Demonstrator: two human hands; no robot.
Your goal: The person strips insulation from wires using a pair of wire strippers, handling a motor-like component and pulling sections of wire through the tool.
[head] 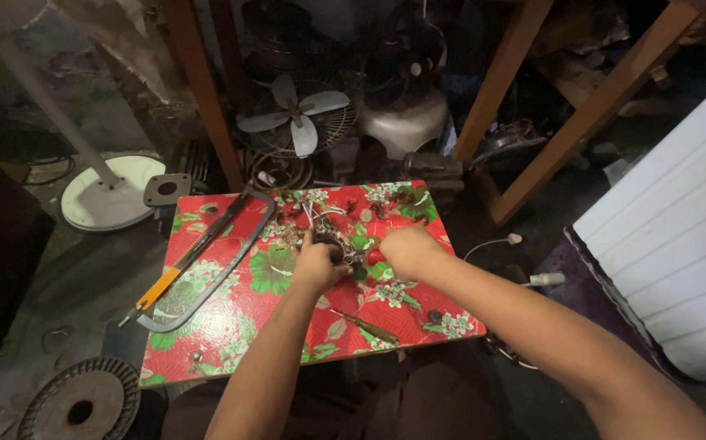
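**Two hands on a tangle of wires**

A screwdriver (367, 327) lies nearest. Past it, the left hand (318, 265) and right hand (406, 251) both pinch a dark little wire bundle (338, 240) — messy, thin, with pale strands — mid-table on the red flowery table (230, 326). A hacksaw (198, 261) lies left. Farther back — a fan (294, 116).

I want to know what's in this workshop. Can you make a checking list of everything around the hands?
Surface: low table with red flowered cover.
Job's things: tangle of wires and small metal parts at the table's middle.
Clutter: hacksaw on the left; screwdriver near the front edge.
Hands: left hand and right hand both on the tangle; grip cannot be told.
Cables: white cord with plug on the floor, right.
Surroundings: fan with bare blades, round white stand base, slotted metal disc, white panel.
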